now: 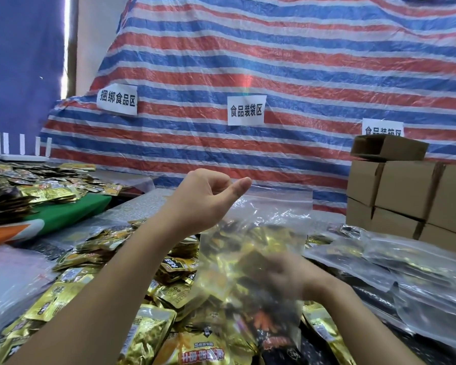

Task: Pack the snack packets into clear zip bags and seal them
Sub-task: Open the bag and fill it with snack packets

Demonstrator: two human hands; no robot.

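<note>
My left hand (203, 198) is raised, its fingers (221, 184) curled in and the thumb pressed forward, pinching the top edge of the clear zip bag (277, 214) near its left corner and holding it up so it hangs open-side up. My right hand (287, 275) is down inside the bag, seen blurred through the plastic; its fingers seem bent among the snack packets (237, 243) already in there, but I cannot tell whether they grip one. The bag hangs just above the heap of loose gold and black packets (153, 330) spread over the table (142, 204) in front of me.

To my right lie filled bags (395, 259) flat on the table, overlapping each other, and behind them a stack of cardboard boxes (406, 191) with a smaller open box (387, 148) on top. To my left, another pile of packets (24, 185) sits on a green and orange sheet (71, 212), with a white router (21, 148) behind it.

The striped red, white and blue tarp (274, 61) at the back carries three paper signs. The left sign (117, 100) reads 捆绑食品区, the middle sign (246, 110) 食品装袋区, and the right sign (382, 127) is half hidden by the box; I make out 食品装 and 区. The print on the packets is upside down and too blurred for me to read.
</note>
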